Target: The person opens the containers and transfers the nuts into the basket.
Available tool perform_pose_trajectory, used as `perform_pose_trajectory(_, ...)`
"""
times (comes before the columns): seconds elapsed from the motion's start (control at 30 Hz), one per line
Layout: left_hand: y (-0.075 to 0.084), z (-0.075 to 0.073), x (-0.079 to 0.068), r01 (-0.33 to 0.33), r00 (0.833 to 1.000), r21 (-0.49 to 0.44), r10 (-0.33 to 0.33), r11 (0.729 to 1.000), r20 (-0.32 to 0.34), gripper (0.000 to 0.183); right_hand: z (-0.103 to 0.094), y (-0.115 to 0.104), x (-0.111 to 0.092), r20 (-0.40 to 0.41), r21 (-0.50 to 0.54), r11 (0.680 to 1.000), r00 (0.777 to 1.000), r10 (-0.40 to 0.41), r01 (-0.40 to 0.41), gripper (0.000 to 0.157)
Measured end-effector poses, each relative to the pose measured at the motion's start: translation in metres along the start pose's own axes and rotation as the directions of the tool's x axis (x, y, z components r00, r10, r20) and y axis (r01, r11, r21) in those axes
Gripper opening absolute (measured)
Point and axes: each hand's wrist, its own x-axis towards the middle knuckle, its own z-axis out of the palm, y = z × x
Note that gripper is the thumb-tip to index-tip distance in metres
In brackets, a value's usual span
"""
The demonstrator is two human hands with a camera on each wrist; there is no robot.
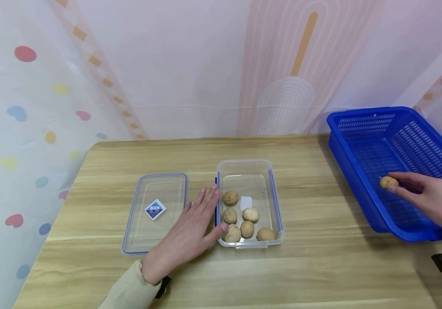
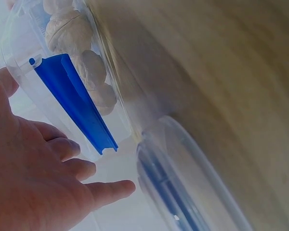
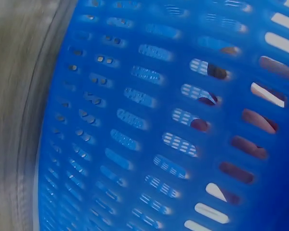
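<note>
Between the thumb and fingers of my right hand point(image 1: 433, 197) is a walnut point(image 1: 389, 182), held over the blue basket point(image 1: 350, 180). Only bits of that hand show through the basket's slots in the right wrist view. My left hand point(image 1: 188, 229) rests with straight fingers against the left side of a clear plastic box point(image 1: 277, 201), thumb at its near left corner. Several walnuts point(image 1: 247, 228) lie in the box, mostly toward its near and left sides. In the left wrist view, the box's blue clip point(image 2: 74, 98) hangs beside the fingers point(image 2: 111, 190).
A clear lid point(image 1: 143, 184) with a blue seal and a diamond label lies left of the box, partly under my left forearm. The wooden table point(image 1: 302, 274) carries everything. Behind it hangs a patterned cloth point(image 1: 190, 64).
</note>
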Motion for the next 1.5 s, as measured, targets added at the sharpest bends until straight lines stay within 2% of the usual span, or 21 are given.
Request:
perform_pose_trajectory(0.33, -0.001, 0.000, 0.000, 0.004, 1.000, -0.008, -0.004, 1.000, -0.007, 0.082, 0.001, 0.000, 0.015, 0.083, -0.031, 0.996, 0.993, -0.082, 0.085, 0.043)
perform_pose_trajectory(0.57, -0.001, 0.001, -0.001, 0.000, 1.000, -0.004, 0.000, 1.000, -0.009, 0.082, 0.000, 0.002, 0.022, 0.165, -0.052, 0.996, 0.984, -0.068, 0.078, 0.043)
perform_pose_trajectory(0.77, -0.002, 0.000, -0.001, -0.004, 1.000, -0.017, 0.004, 1.000, -0.017, 0.082, -0.001, 0.008, 0.026, 0.235, -0.051, 0.997, 0.971, -0.038, 0.051, 0.053)
perform_pose_trajectory(0.87, -0.001, 0.000, -0.001, -0.008, 1.000, -0.028, 0.007, 1.000, -0.019, 0.082, 0.000, 0.011, 0.027, 0.243, -0.063, 0.995, 0.968, -0.061, 0.079, 0.054)
perform_pose_trajectory(1.03, -0.001, 0.000, -0.001, -0.006, 1.000, -0.030, 0.005, 1.000, -0.016, 0.082, 0.005, 0.013, 0.029, 0.232, -0.074, 0.986, 0.965, -0.127, 0.147, 0.043)
perform_pose_trajectory(1.5, 0.001, 0.001, -0.001, -0.003, 1.000, -0.016, 0.003, 1.000, -0.015, 0.082, 0.009, 0.014, 0.032, 0.292, -0.053, 0.987, 0.947, -0.132, 0.154, 0.036)
